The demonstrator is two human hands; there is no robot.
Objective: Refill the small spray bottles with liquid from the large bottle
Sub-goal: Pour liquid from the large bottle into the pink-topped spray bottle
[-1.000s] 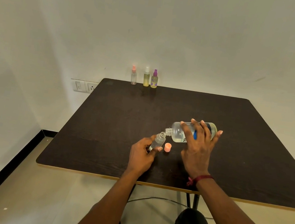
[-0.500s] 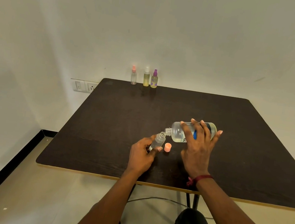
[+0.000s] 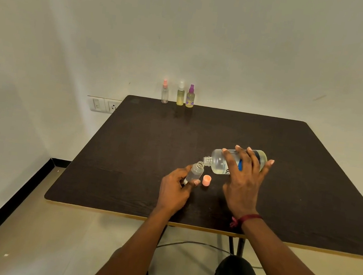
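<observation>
My left hand (image 3: 174, 188) grips a small clear bottle (image 3: 195, 172) with its cap off, tilted to the right. My right hand (image 3: 243, 183) holds the large clear bottle (image 3: 219, 161) nearly on its side above the dark table (image 3: 127, 153). The large bottle's open neck meets the small bottle's mouth. A little pale liquid lies in the large bottle. An orange cap (image 3: 206, 180) stands on the table between my hands.
Three small spray bottles stand at the table's far edge by the wall: a pink-topped one (image 3: 165, 92), a white-topped one (image 3: 180, 94) and a purple-topped one (image 3: 190, 96). A wall socket (image 3: 104, 105) is on the left. A cable (image 3: 186, 244) runs over the floor under the table.
</observation>
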